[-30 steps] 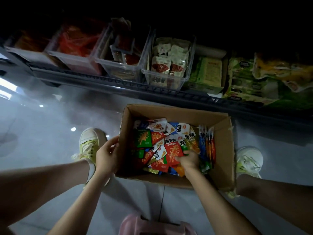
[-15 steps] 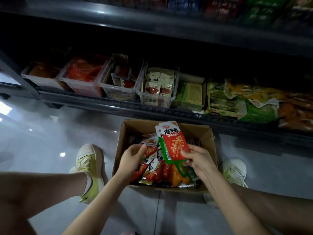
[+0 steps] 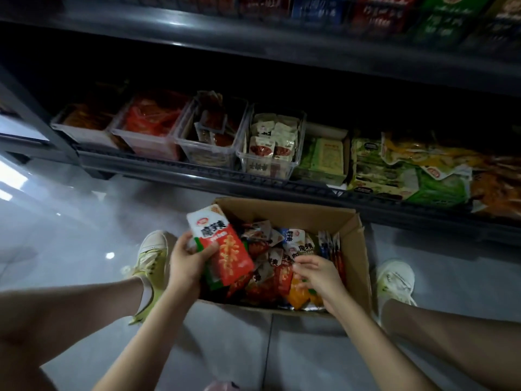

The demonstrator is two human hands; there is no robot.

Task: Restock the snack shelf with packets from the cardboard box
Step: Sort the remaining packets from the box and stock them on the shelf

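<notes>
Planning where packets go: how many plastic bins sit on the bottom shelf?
4, on the dark metal shelf, left to right: a translucent plastic bin of orange packets, one of red packets, a clear one of dark packets, one of pale packets. Darkness may hide more.

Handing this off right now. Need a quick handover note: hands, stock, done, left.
Left hand: grips a small stack of packets, red-and-white one on top, over the box's left edge.
Right hand: down in the cardboard box, fingers curled over the loose packets; can't tell if it pinches one.
Box: on the floor before the bottom shelf, holding many packets.
Done: one stack lifted out.
Left: put it on the shelf, then the rest.
</notes>
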